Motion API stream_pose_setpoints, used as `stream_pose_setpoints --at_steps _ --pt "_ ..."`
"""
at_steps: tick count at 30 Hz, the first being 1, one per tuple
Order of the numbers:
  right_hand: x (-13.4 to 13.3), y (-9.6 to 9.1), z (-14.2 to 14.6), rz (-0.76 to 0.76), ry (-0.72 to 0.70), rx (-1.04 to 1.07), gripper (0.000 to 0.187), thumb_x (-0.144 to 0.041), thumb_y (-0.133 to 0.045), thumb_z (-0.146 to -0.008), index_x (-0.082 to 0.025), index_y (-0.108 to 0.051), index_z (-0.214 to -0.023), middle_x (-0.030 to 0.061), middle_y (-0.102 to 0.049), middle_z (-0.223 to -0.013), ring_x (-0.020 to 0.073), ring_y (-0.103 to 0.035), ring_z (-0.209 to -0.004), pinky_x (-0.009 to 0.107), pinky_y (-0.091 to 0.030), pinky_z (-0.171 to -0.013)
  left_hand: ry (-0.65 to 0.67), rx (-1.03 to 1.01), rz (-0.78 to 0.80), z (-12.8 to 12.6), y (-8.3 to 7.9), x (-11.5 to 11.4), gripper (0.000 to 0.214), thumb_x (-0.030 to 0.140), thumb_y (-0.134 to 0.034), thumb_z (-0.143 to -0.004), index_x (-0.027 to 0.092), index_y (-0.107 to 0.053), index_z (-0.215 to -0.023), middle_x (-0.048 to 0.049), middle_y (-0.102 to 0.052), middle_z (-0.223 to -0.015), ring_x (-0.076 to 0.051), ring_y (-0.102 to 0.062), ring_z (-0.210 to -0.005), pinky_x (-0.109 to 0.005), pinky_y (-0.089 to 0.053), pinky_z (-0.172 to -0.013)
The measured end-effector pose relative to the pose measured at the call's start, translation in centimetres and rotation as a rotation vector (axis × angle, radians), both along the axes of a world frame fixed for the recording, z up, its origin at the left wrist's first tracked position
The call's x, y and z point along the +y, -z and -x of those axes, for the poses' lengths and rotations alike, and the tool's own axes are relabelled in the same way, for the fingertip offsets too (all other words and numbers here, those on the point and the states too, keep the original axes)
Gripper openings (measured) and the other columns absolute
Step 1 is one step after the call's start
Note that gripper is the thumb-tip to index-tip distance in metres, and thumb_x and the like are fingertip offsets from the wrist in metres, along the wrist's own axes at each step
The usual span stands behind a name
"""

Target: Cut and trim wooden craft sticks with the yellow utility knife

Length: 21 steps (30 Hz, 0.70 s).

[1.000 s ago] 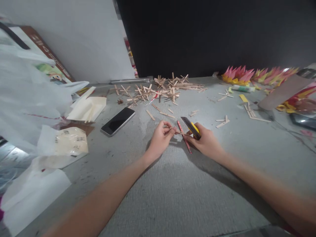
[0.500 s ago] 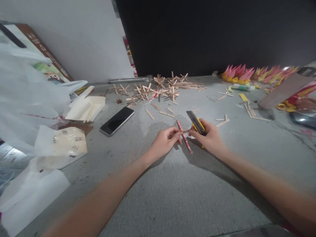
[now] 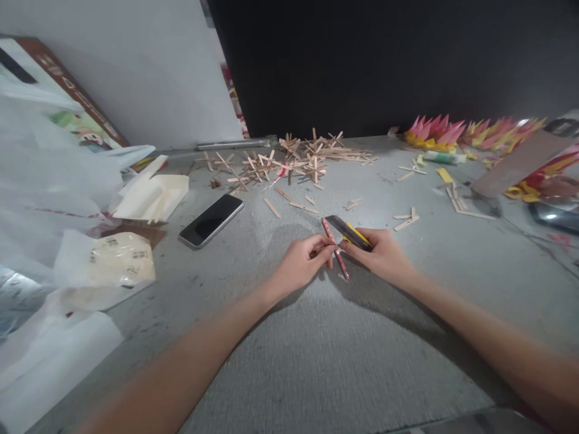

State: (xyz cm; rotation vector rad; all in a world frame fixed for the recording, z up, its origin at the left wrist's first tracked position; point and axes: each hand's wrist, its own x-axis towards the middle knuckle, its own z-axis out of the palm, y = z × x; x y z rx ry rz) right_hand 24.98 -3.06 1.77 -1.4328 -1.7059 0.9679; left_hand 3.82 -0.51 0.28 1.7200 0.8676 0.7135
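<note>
Phone (image 3: pixel 211 220), sticks (image 3: pixel 272 208) nr L hand (image 3: pixel 301 260)

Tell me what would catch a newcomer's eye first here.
Probably the tangled heap of wooden sticks at the back of the table, in front of the black panel. Next, the spiky pink-and-yellow shapes at the back right. Nearer, the right hand holds a black-and-yellow cutter near a red patterned stick.

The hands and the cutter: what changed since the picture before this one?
The left hand and right hand moved closer together. The cutter, still in the right hand, swung left, its tip nearer the red patterned stick. The phone and wooden stick pile stayed put.
</note>
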Motion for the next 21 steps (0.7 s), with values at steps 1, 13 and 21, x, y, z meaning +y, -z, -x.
stream_pose_setpoints --at_steps 1,13,21 --pt "0.0 0.0 0.0 0.006 -0.003 0.010 0.041 -0.055 -0.065 -0.090 -0.018 -0.062 -0.074 -0.0043 -0.042 -0.064 0.0112 -0.035 -0.059 0.026 -0.029 -0.054 0.001 -0.011 0.008 -0.1 0.0 0.0 0.026 0.041 -0.055 -0.103 0.018 -0.068 -0.099 -0.0012 -0.068 -0.074 -0.014 -0.058 -0.066 -0.027 -0.041 -0.065" --pt "-0.9 0.4 0.8 0.117 0.087 0.231 0.037 -0.054 -0.070 -0.088 -0.021 -0.057 -0.076 -0.0074 -0.040 -0.054 0.0100 -0.034 -0.047 0.025 -0.029 -0.046 -0.066 -0.273 0.188 -1.1 0.4 -0.8 0.019 0.035 -0.069 -0.094 0.016 -0.067 -0.094 -0.0048 -0.073 -0.082 -0.015 -0.066 -0.071 -0.028 -0.052 -0.072" --pt "-1.5 0.6 1.3 0.161 0.159 0.302 0.035 -0.052 -0.073 -0.087 -0.020 -0.063 -0.077 -0.0061 -0.043 -0.053 0.0105 -0.037 -0.046 0.025 -0.031 -0.043 -0.116 -0.205 0.006 -0.8 0.1 -1.6 0.019 0.036 -0.065 -0.098 0.017 -0.068 -0.094 -0.0063 -0.077 -0.088 -0.018 -0.073 -0.082 -0.029 -0.055 -0.078"
